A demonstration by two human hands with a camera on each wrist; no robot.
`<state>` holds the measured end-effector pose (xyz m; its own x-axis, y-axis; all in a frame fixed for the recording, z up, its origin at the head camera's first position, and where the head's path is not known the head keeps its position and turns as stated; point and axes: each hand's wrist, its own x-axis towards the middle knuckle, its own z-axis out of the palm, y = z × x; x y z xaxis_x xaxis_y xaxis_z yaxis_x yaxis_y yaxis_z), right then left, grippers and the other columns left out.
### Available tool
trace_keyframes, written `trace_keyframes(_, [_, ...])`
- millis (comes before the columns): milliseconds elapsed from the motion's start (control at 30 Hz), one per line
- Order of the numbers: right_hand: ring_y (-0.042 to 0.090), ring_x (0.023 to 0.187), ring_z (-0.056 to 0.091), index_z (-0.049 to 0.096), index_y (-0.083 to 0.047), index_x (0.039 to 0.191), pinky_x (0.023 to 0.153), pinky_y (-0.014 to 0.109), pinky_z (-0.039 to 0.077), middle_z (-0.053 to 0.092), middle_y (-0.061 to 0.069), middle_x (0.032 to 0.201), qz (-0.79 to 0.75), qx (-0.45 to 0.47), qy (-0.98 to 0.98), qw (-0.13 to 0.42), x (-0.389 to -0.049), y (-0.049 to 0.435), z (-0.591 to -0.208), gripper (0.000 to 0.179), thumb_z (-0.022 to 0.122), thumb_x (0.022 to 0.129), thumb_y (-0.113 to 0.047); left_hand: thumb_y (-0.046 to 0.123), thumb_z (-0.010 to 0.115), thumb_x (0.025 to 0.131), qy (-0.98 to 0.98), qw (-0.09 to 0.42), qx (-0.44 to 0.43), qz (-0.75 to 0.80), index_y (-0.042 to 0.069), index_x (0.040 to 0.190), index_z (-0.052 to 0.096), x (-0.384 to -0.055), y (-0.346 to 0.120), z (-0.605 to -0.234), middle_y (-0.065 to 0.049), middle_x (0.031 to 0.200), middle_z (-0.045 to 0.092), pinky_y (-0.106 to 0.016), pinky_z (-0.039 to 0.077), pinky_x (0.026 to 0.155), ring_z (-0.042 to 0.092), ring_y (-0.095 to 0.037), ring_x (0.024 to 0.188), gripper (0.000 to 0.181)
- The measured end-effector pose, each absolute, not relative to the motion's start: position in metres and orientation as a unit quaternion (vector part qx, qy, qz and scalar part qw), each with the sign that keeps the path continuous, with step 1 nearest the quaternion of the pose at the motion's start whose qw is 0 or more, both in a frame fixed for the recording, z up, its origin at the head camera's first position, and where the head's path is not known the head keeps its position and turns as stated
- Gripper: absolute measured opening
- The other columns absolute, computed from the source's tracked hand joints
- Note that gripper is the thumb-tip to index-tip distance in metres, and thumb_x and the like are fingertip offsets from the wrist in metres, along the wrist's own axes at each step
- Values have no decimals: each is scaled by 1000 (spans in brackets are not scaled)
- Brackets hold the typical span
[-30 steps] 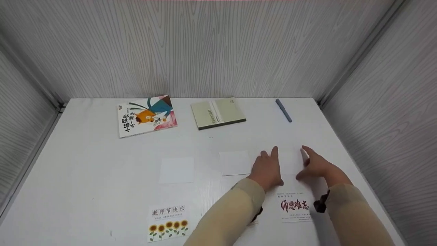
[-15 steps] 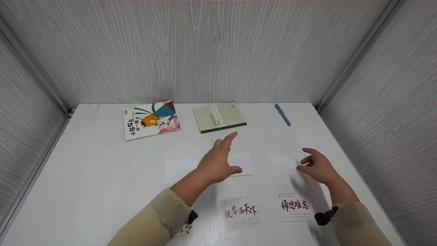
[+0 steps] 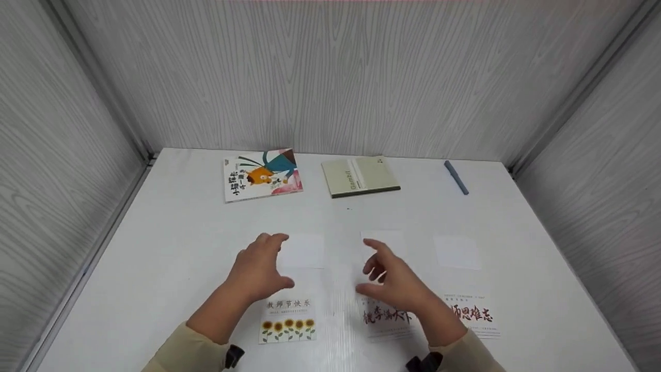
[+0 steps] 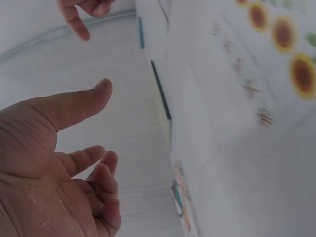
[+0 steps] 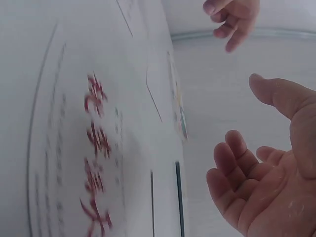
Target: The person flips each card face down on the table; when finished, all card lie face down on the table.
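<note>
My left hand [image 3: 256,271] hovers at the left blank white card [image 3: 305,251], thumb and fingers spread apart with nothing between them. Below it lies a white card with sunflowers [image 3: 287,321]. To the right, my right hand [image 3: 396,283] holds nothing; its fingers are loosely bent and it partly covers the middle blank card [image 3: 386,237] and a card with red lettering [image 3: 384,328]. Another blank card [image 3: 457,252] lies further right, above a second red-lettered card [image 3: 477,315]. Both wrist views show empty palms, including the left palm [image 4: 44,163] and right palm [image 5: 276,192].
Along the back of the white table [image 3: 170,227] lie a picture book [image 3: 263,174] with an orange animal, a green notebook [image 3: 360,176] and a blue-grey pen [image 3: 456,177]. Wood-grain panels [image 3: 330,77] enclose the back and both sides.
Both hands have moved left from around the right blank card: the left to the left blank card, the right to the middle cards. The head view has turned slightly left.
</note>
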<state>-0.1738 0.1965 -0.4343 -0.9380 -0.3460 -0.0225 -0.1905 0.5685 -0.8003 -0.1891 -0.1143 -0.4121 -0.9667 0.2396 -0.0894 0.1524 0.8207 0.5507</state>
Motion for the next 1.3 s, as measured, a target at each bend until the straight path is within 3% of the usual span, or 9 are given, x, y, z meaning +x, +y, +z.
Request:
trace_keyframes(200, [24,100,65,40,-5,159,86,40,52,67,9,109,-409,-184,878,164,-164,159,-445,92,91,85,-25,28,108,50,956,157,121,215,6,146,58,-167,-142,-433,-12,120,60,-61,47,101,58,-34,112,111])
trace_keyframes(333, [19,96,63,45,-4,156,86,36,52,67,1,108,-379,-204,882,195,-158,135,-455,92,92,82,-30,27,108,44,955,184,119,199,5,145,58,-150,-150,-447,-10,113,57,-58,51,94,55,-30,104,115])
trace_keyframes(533, [14,92,60,48,-4,155,87,33,51,66,-3,105,-342,-206,893,206,-155,118,-468,96,97,76,-29,24,108,44,961,176,107,184,1,147,56,-143,-146,-460,-13,114,53,-54,53,91,51,-29,100,118])
trace_keyframes(767, [11,104,57,50,-3,154,102,35,49,61,-6,112,-301,-199,912,193,-151,111,-479,104,101,66,-26,18,107,43,965,163,90,184,3,142,58,-143,-141,-466,-13,116,55,-53,53,95,53,-29,103,111])
trace_keyframes(1000, [10,99,56,53,-5,151,97,35,50,58,-9,107,-287,-192,921,181,-149,110,-482,99,98,64,-19,12,106,44,961,167,97,200,5,125,60,-145,-139,-468,-10,109,53,-53,52,91,50,-28,98,94])
trace_keyframes(1300, [14,102,56,62,-12,138,98,38,49,58,-7,110,-297,-178,920,185,-148,108,-484,82,96,64,-17,13,107,39,961,157,82,211,6,131,60,-147,-142,-470,-11,113,56,-55,52,91,52,-30,100,103])
